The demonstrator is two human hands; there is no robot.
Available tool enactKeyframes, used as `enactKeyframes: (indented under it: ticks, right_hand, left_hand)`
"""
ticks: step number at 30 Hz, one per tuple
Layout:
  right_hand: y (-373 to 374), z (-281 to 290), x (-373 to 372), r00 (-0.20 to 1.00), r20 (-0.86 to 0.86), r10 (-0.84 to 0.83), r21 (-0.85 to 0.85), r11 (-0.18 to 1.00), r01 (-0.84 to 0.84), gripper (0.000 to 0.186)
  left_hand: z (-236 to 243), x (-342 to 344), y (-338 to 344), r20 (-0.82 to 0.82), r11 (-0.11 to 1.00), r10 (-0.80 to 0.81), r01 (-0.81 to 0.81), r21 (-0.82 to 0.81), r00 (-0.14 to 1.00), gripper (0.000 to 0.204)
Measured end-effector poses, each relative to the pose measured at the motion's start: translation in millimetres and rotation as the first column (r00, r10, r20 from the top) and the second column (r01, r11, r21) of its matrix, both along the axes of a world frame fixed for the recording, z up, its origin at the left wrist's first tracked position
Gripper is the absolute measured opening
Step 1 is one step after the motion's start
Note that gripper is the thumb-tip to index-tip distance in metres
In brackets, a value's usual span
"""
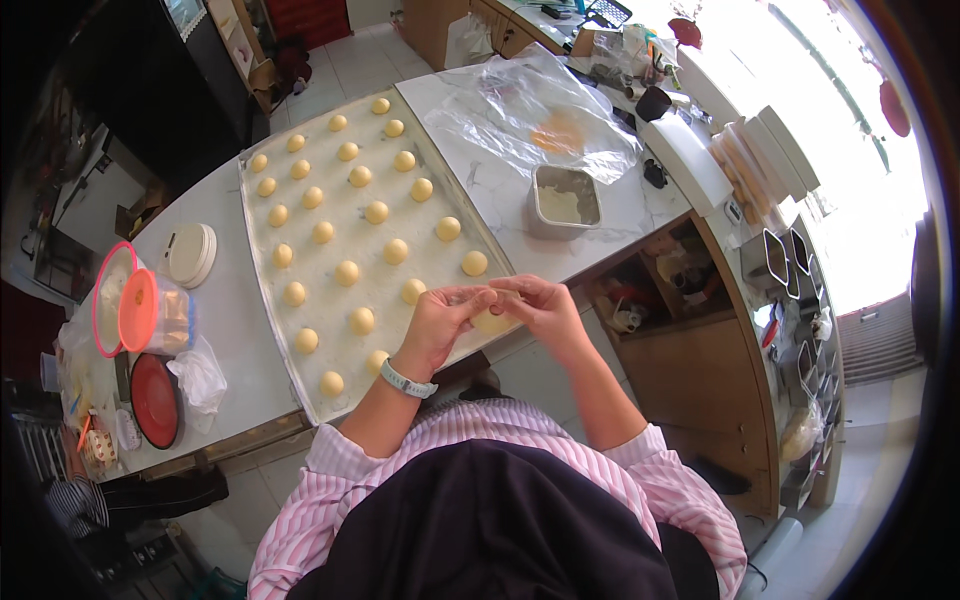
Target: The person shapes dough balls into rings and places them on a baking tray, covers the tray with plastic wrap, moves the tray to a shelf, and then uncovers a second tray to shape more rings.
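A large pale tray (355,240) on the table carries rows of round yellow dough balls, one of them a dough ball (396,251) near its middle. Over the tray's near right corner, my left hand (448,318) and my right hand (545,308) meet at the fingertips. Both are closed in a pinch, and whatever lies between them is too small or hidden to name. Just below the fingers shows part of a yellow dough ball (492,323). My left wrist wears a pale watch.
A square metal tin (565,203) with pale contents and a clear plastic sheet (530,110) lie right of the tray. To the left stand a round white lidded box (189,254), an orange-lidded tub (138,311) and a red dish (157,400). Open shelves (680,350) are at right.
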State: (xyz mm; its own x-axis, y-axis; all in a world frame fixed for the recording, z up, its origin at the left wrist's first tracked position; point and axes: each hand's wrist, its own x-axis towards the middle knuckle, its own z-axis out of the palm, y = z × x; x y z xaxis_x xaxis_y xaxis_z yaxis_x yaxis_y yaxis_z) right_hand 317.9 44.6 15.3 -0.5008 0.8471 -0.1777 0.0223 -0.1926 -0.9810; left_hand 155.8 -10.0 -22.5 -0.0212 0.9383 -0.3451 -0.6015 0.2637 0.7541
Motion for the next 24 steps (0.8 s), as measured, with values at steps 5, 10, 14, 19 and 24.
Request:
enactKeyframes:
  ticks: [5, 10, 14, 19, 24]
  right_hand:
    - [8, 2, 9, 0.997, 0.065, -0.034, -0.034, 0.999, 0.036, 0.027]
    - [5, -6, 10, 0.999, -0.045, 0.000, -0.048, 0.999, -0.002, 0.025]
    - [8, -2, 8, 0.999, 0.040, 0.003, -0.023, 1.000, -0.002, 0.025]
    - [8, -4, 12, 0.997, 0.063, -0.051, -0.054, 0.997, 0.055, 0.026]
    - [3, -12, 10, 1.000, -0.023, -0.006, -0.070, 0.998, 0.004, 0.026]
  left_hand:
    - [3, 1, 0, 0.030, 0.999, 0.048, -0.048, -0.011, 0.998, 0.026]
    - [4, 0, 1, 0.029, 1.000, 0.007, -0.006, -0.018, 1.000, 0.026]
    - [1, 1, 2, 0.017, 0.996, -0.081, 0.081, -0.031, 0.997, 0.022]
    - [-3, -1, 2, 0.064, 1.000, 0.000, 0.002, -0.031, 0.998, 0.024]
    - [3, 1, 1, 0.004, 0.999, -0.019, 0.019, -0.049, 1.000, 0.024]
